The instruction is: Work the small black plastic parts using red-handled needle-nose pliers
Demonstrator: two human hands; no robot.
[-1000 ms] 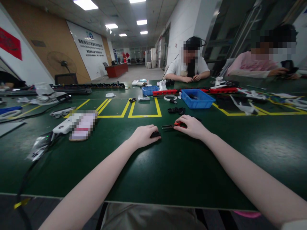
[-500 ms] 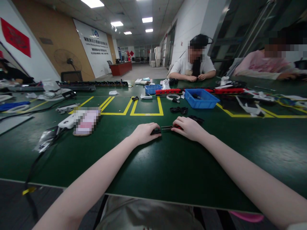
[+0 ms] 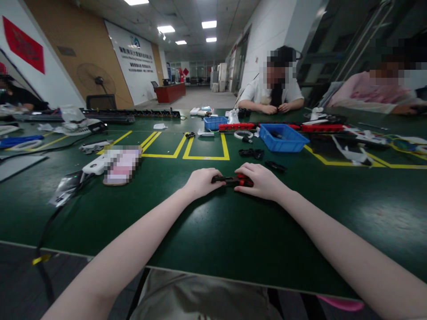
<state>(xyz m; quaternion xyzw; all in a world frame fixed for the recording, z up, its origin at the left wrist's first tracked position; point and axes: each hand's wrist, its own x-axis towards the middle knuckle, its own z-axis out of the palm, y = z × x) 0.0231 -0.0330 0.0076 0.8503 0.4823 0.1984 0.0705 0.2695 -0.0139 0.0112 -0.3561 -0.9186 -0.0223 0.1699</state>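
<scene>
My left hand (image 3: 204, 184) rests low over the green table, its fingers closed around a small black piece (image 3: 216, 179) whose kind I cannot make out. Facing it, my right hand (image 3: 262, 180) is wrapped around red-handled pliers (image 3: 246, 180). The dark jaws of the pliers point left and reach the black piece at my left fingertips; whether they bite on it I cannot tell. Just beyond my right hand lie a black coiled cable (image 3: 251, 154) and another dark bundle (image 3: 275, 166).
A blue bin (image 3: 283, 138) and a smaller blue bin (image 3: 215, 123) stand farther back among cables and red strips. To the left are a phone (image 3: 122, 166), a white device (image 3: 95, 166) and a black cable (image 3: 46, 229). Two people sit across the table on the right.
My right hand has shifted slightly left, bringing the pliers up to the black piece in my left hand. The camera view has shifted slightly.
</scene>
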